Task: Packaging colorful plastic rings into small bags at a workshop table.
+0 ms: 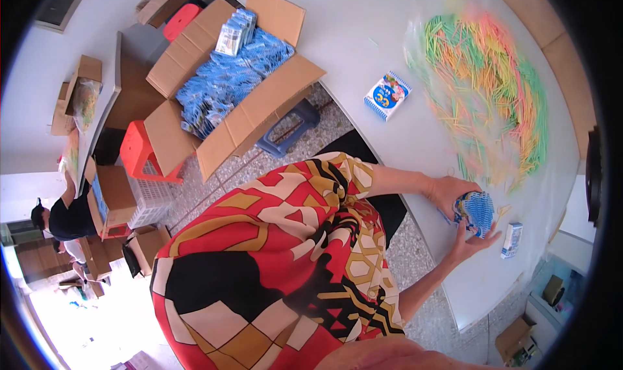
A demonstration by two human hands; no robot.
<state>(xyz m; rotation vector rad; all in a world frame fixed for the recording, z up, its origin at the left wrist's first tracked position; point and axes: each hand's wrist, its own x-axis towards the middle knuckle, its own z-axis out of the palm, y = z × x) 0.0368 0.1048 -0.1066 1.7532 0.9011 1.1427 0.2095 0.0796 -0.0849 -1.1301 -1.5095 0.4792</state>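
Both of my hands hold a bunch of small blue-and-white patterned packets just above the grey-white table. My left hand wraps round its upper side. Beneath, my right hand supports the bunch, with the thumb against it and some fingers reaching past it. A small blue-and-white box lies on the table near my right fingertips. Further off, a white and blue printed box lies by itself. Beyond my hands spreads a large pile of thin pink, yellow, orange and green sticks on clear plastic film.
An open cardboard carton full of blue-and-white packets stands left of the table. Near it are a blue stool and a red stool. Another person in dark clothing is at another table at far left.
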